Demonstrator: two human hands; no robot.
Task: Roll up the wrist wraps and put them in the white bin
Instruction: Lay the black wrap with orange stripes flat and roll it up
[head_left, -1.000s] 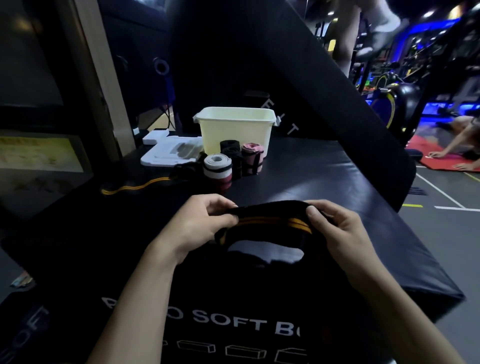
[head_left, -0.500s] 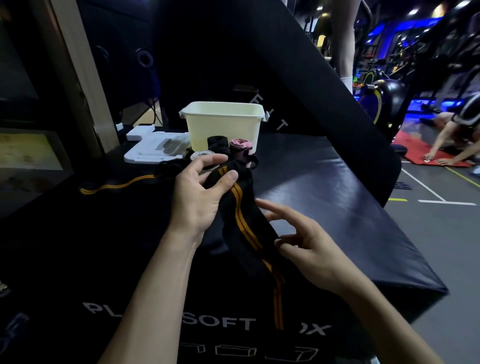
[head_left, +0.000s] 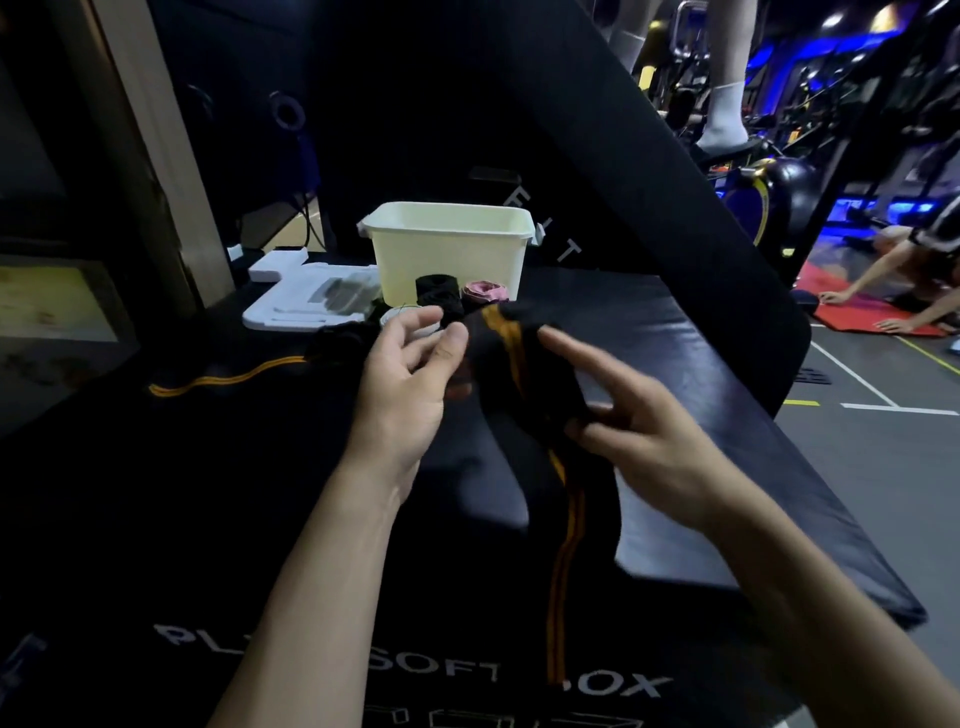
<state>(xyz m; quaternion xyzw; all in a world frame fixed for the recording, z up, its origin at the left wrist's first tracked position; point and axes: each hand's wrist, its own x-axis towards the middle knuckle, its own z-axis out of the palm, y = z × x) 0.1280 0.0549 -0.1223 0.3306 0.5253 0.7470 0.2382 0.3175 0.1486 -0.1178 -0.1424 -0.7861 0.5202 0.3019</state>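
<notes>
Your right hand (head_left: 644, 415) pinches the black wrap (head_left: 530, 379) with 2 orange stripes; its tail dangles toward you over the box edge. Your left hand (head_left: 405, 379) looks relaxed and apparently holds nothing. Let go and the wrap slides off. The white bin (head_left: 447, 249) waits beyond, rolled wraps (head_left: 457, 299) just before it.
</notes>
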